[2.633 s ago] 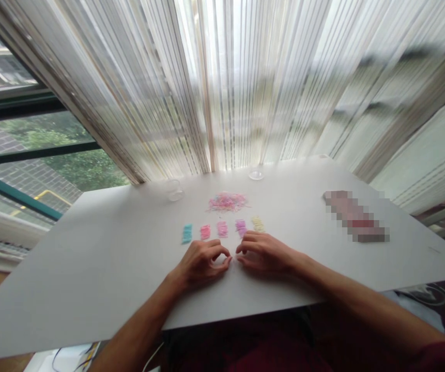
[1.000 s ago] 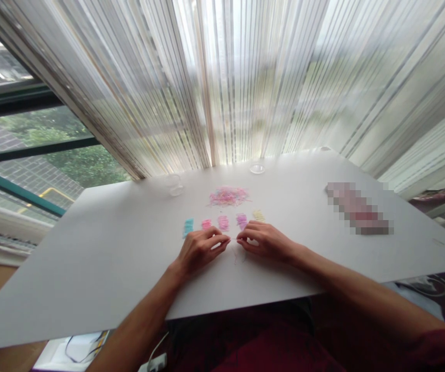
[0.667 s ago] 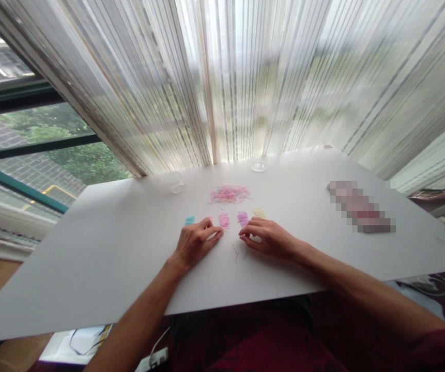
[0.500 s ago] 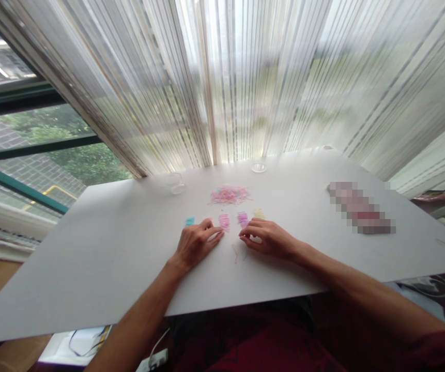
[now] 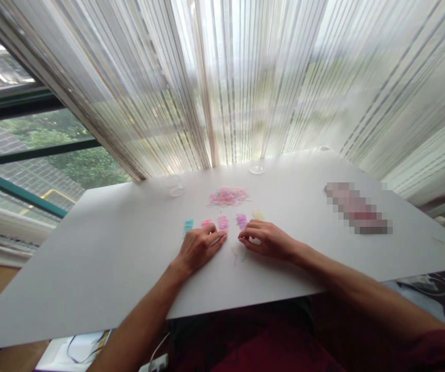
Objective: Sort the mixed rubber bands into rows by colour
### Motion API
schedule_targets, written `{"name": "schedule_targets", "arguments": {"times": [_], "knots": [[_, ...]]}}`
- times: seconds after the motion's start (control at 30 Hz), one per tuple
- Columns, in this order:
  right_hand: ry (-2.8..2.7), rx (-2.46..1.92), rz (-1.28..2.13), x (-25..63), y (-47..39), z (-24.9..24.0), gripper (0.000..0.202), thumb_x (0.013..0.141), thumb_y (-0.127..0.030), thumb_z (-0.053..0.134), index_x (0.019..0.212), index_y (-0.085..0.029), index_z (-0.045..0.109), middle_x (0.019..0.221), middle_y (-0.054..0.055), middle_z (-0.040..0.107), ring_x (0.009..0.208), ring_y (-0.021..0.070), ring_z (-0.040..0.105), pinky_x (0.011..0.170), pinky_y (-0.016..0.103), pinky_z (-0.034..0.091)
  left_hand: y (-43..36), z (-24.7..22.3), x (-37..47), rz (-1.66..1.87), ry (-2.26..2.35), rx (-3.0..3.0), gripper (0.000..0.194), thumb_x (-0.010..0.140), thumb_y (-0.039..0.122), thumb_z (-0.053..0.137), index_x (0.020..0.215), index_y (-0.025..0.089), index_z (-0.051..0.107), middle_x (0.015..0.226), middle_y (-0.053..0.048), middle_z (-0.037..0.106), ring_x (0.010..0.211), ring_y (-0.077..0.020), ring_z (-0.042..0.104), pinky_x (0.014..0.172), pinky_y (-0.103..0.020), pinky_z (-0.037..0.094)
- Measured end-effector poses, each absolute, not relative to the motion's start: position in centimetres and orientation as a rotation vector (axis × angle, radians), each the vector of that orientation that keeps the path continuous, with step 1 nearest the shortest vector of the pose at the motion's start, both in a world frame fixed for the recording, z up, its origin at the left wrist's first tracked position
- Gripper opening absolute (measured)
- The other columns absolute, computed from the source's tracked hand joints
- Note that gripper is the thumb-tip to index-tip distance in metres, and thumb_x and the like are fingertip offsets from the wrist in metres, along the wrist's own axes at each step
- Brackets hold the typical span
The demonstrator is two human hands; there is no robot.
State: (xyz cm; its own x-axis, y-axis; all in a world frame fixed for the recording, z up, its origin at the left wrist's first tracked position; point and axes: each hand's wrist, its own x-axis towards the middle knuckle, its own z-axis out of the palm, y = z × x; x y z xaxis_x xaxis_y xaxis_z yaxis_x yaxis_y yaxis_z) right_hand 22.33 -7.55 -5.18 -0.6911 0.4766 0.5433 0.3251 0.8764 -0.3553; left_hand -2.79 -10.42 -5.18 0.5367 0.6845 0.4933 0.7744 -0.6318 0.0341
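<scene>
On the white table [image 5: 121, 248], small thin pieces lie in a row of colour groups: blue [image 5: 188, 226], deep pink [image 5: 206, 222], light pink [image 5: 223, 223], purple [image 5: 241, 221] and yellow [image 5: 258, 214]. My left hand [image 5: 202, 248] rests below the pink groups, its fingertips pinched at the near end of the light pink one. Just under the purple group is my right hand [image 5: 264, 238], its thumb and fingertips together. Whatever either pinch holds is too small to make out. A few loose thin pieces [image 5: 235, 256] lie between the hands, nearer to me.
Behind the row is a mixed pile of pink and other coloured pieces [image 5: 228, 196]. A clear container [image 5: 174, 187] and a clear round lid [image 5: 257, 169] stand near the striped curtain [image 5: 238, 93]. A blurred-out flat object [image 5: 357, 208] lies on the right.
My left hand has shifted slightly down and to the right, uncovering more of the blue and deep pink groups. My right hand has hardly moved.
</scene>
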Motion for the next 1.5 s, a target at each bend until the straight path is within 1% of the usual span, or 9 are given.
{"name": "schedule_targets", "arguments": {"times": [0.37, 0.47, 0.57, 0.83, 0.93, 1.07, 1.3, 1.37, 1.5], "knots": [[-2.425, -0.575, 0.354, 22.5, -7.8, -4.8, 0.016, 0.096, -0.018, 0.055, 0.091, -0.019, 0.07, 0.077, 0.005, 0.067, 0.073, 0.0169, 0.06, 0.07, 0.028, 0.049, -10.5, -5.0, -2.9, -0.737, -1.237, -2.609, 0.023, 0.099, 0.028, 0.054, 0.1, 0.021, 0.076, 0.08, -0.003, 0.066, 0.061, -0.0118, 0.059, 0.058, -0.023, 0.041], [-2.455, -0.542, 0.412, 22.8, -8.0, -4.5, 0.015, 0.092, -0.015, 0.055, 0.093, -0.019, 0.07, 0.08, 0.005, 0.066, 0.074, 0.0173, 0.059, 0.069, 0.028, 0.049, -10.9, -4.6, -2.5, -0.783, -1.203, -2.721, 0.021, 0.095, 0.023, 0.058, 0.107, 0.022, 0.075, 0.084, -0.003, 0.068, 0.065, -0.0128, 0.062, 0.061, -0.024, 0.046], [-2.472, -0.552, 0.433, 23.0, -8.0, -4.3, 0.016, 0.09, -0.014, 0.055, 0.093, -0.019, 0.07, 0.081, 0.005, 0.066, 0.075, 0.0175, 0.059, 0.07, 0.029, 0.049, -11.4, -4.2, -2.0, -0.729, -1.201, -2.833, 0.027, 0.091, 0.021, 0.061, 0.115, 0.024, 0.072, 0.091, -0.004, 0.069, 0.072, -0.015, 0.065, 0.063, -0.025, 0.049], [-2.475, -0.58, 0.439, 23.0, -7.9, -4.3, 0.013, 0.092, -0.016, 0.057, 0.091, -0.019, 0.07, 0.078, 0.004, 0.065, 0.073, 0.0167, 0.058, 0.07, 0.028, 0.048, -11.5, -4.3, -1.9, -0.711, -1.2, -2.86, 0.014, 0.092, 0.025, 0.064, 0.098, 0.024, 0.076, 0.089, -0.002, 0.069, 0.068, -0.0129, 0.063, 0.059, -0.023, 0.046], [-2.484, -0.576, 0.452, 22.9, -8.0, -4.3, 0.011, 0.093, -0.025, 0.061, 0.091, -0.019, 0.07, 0.079, 0.004, 0.066, 0.073, 0.0166, 0.059, 0.069, 0.028, 0.048, -11.5, -4.5, -2.0, -0.737, -1.177, -2.874, 0.013, 0.093, 0.025, 0.063, 0.095, 0.023, 0.076, 0.087, -0.002, 0.069, 0.068, -0.0126, 0.063, 0.06, -0.023, 0.046], [-2.484, -0.589, 0.456, 22.8, -8.1, -4.4, 0.016, 0.092, -0.035, 0.066, 0.093, -0.019, 0.07, 0.08, 0.005, 0.067, 0.074, 0.0172, 0.06, 0.069, 0.028, 0.049, -11.4, -4.7, -1.8, -0.816, -1.14, -2.856, 0.012, 0.093, 0.023, 0.063, 0.094, 0.021, 0.074, 0.082, -0.002, 0.068, 0.066, -0.012, 0.062, 0.059, -0.022, 0.045], [-2.429, -0.536, 0.523, 22.4, -8.2, -4.9, 0.017, 0.09, -0.033, 0.07, 0.101, -0.02, 0.069, 0.082, 0.004, 0.071, 0.071, 0.0156, 0.062, 0.067, 0.027, 0.05, -11.3, -4.6, -1.5, -1.019, -1.045, -2.748, 0.01, 0.091, 0.02, 0.063, 0.087, 0.018, 0.072, 0.074, -0.001, 0.063, 0.061, -0.0109, 0.059, 0.056, -0.021, 0.046], [-2.403, -0.523, 0.524, 22.2, -8.3, -5.0, 0.016, 0.089, -0.033, 0.07, 0.099, -0.02, 0.069, 0.081, 0.003, 0.071, 0.069, 0.0149, 0.061, 0.066, 0.026, 0.049, -11.3, -4.5, -1.4, -1.042, -1.029, -2.736, 0.01, 0.091, 0.02, 0.063, 0.087, 0.017, 0.072, 0.074, -0.001, 0.063, 0.06, -0.0107, 0.059, 0.056, -0.02, 0.046], [-2.378, -0.519, 0.454, 21.9, -8.3, -5.3, 0.008, 0.093, -0.022, 0.062, 0.09, -0.02, 0.068, 0.075, 0.002, 0.069, 0.066, 0.0138, 0.06, 0.064, 0.025, 0.048, -11.3, -4.5, -1.4, -1.069, -1.019, -2.731, 0.009, 0.091, 0.019, 0.064, 0.087, 0.017, 0.071, 0.073, -0.001, 0.062, 0.06, -0.0107, 0.06, 0.057, -0.02, 0.047]]}}
